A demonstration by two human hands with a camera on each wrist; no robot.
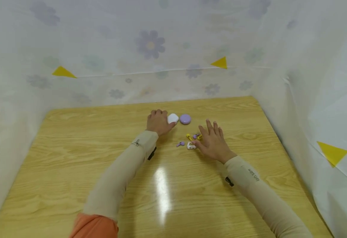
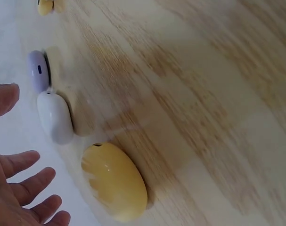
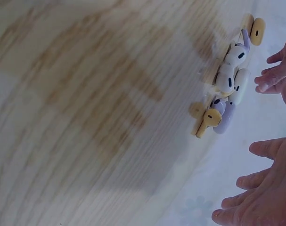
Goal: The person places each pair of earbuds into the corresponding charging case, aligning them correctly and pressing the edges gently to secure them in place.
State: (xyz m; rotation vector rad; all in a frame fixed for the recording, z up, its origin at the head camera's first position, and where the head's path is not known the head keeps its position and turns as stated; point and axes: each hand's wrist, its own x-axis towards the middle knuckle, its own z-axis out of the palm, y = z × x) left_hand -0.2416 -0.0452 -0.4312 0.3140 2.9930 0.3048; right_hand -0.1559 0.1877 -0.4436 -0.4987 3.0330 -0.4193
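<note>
White case (image 1: 173, 118), purple case (image 1: 185, 119) (pale), yellow case (image 2: 118, 183)

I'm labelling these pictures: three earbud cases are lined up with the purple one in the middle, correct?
Not quite: the left wrist view shows the white earbud case in the middle, between the purple earbud case and the yellow earbud case. The three are indeed lined up.

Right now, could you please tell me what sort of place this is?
Probably a small screened-off tabletop workspace: a wood-grain table stands before flower-printed sheeting, with yellow triangles on the sheeting.
</note>
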